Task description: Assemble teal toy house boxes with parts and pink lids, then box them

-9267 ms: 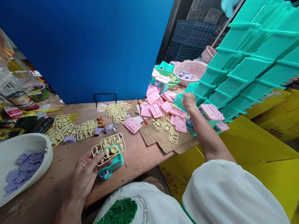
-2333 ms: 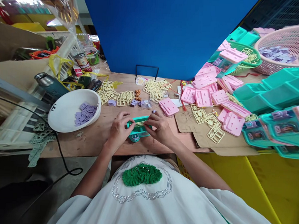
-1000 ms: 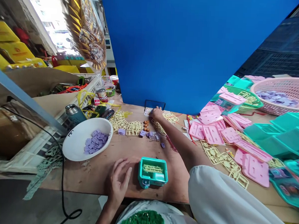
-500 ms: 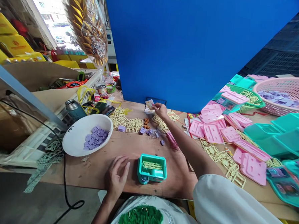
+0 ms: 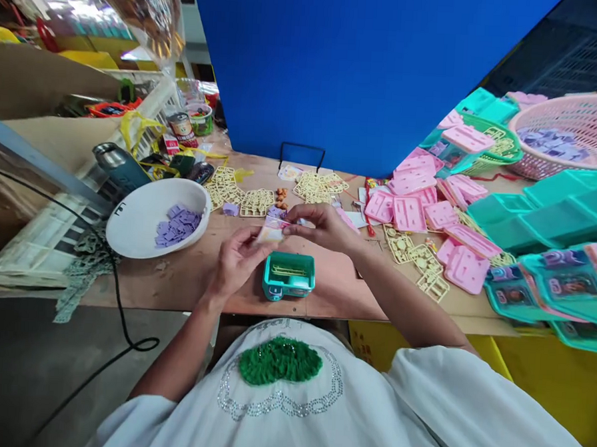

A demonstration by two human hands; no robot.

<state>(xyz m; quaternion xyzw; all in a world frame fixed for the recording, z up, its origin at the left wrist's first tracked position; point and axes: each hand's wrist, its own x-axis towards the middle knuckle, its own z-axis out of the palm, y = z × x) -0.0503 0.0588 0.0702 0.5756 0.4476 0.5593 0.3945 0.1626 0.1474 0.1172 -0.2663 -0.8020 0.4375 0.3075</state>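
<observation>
Card: small, pale, pinched at its two ends by left hand and right hand, fingertips closed on it, raised off the table. Teal box: open, just below the grip. White bowl: purple pieces, left of the grip. Pink lids: right of the grip.
</observation>
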